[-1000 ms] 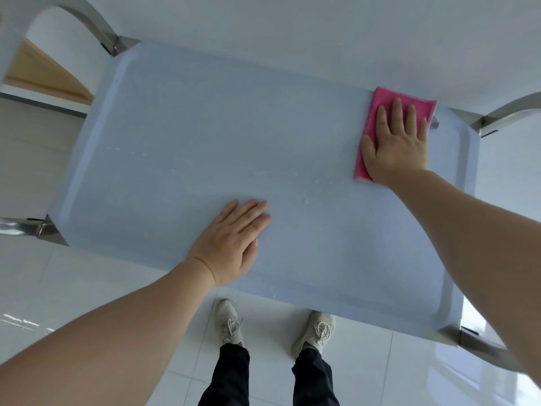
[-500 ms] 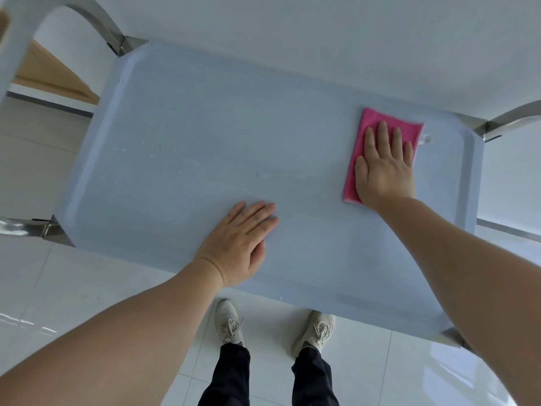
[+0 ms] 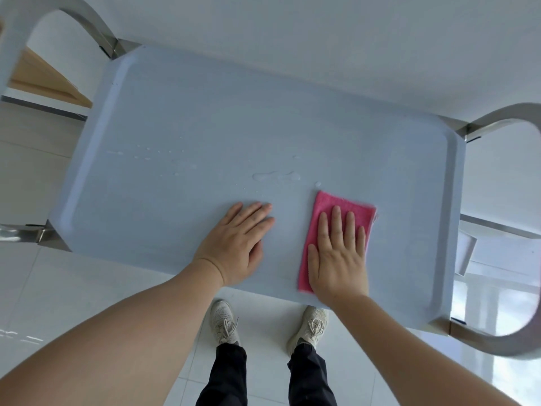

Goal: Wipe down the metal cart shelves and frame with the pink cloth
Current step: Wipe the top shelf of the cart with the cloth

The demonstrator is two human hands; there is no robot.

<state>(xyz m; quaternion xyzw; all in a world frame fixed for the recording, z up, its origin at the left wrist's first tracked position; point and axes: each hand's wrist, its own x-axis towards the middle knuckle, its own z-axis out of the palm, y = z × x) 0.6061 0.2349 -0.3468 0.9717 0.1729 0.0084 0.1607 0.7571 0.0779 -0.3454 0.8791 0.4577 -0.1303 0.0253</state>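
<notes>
There is one metal cart, and its top shelf (image 3: 205, 118) fills most of the view. The shelf is a pale blue-grey tray with a low raised rim and rounded corners. Two curved metal frame handles are visible, one at the left end (image 3: 85, 19) and one at the right end (image 3: 509, 344).

There is one pink cloth (image 3: 322, 218). It lies flat on the shelf, folded to a rectangle, near the front edge and a little right of the middle. Its near end reaches almost to the front rim.

Two hands are on the shelf. The right hand (image 3: 336, 259) lies flat on the pink cloth with the palm down and the fingers straight and a little spread; it presses the cloth and does not grip it. The left hand (image 3: 237, 244) lies flat on the bare shelf just beside the cloth, to its left, with the fingers together and stretched out. It holds nothing. The two hands do not touch each other.

On the shelf there are several small water drops (image 3: 275, 175), one longer smear just beyond the cloth and a thin line of drops further to the left. Nothing else lies in the tray.

Below the front edge, two light shoes (image 3: 224, 320) stand on the white tile floor (image 3: 58, 288).
</notes>
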